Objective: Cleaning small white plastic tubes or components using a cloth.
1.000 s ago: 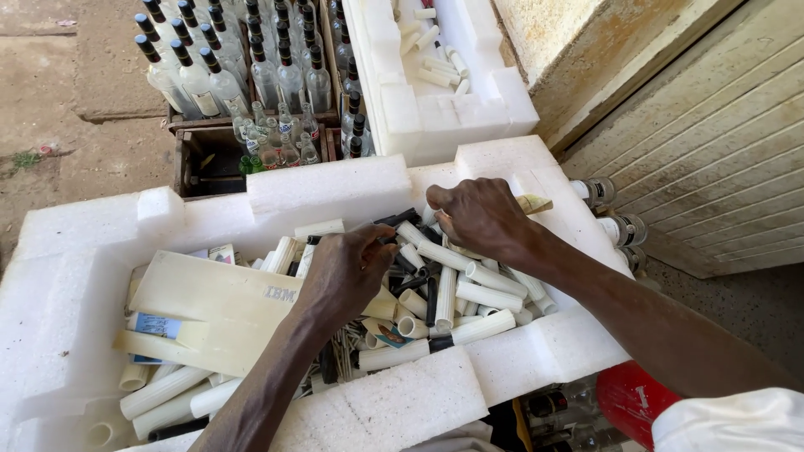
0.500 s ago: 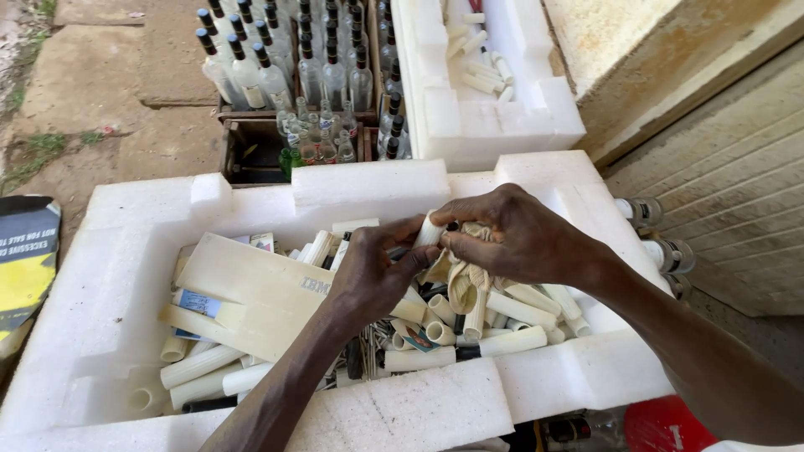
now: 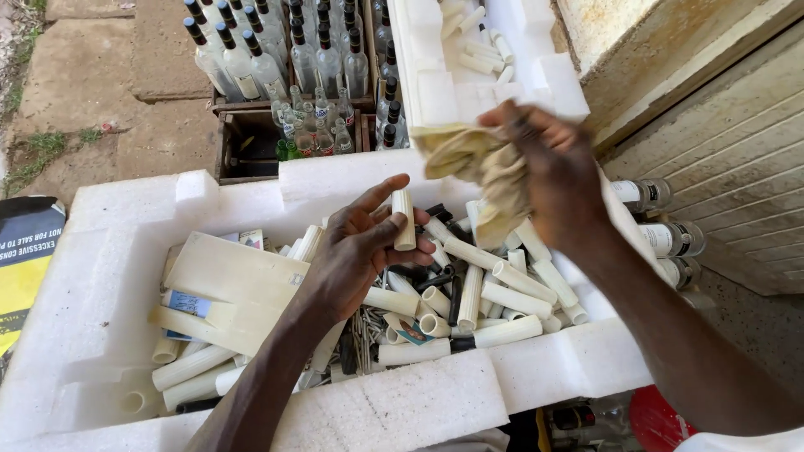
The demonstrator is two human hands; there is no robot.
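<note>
The left hand is half open, palm up, pinching a short cream tube between thumb and fingers over the white foam box. At two o'clock from it, the right hand grips a crumpled beige cloth. More tubes fill the box. A crate of glass bottles stands at twelve o'clock on concrete ground.

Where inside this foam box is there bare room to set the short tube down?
Bare foam shows only along the white foam box's left wall and near-left corner, beside the flat cream pieces. The middle and right, under the left hand and right hand, are crowded with tubes.
</note>
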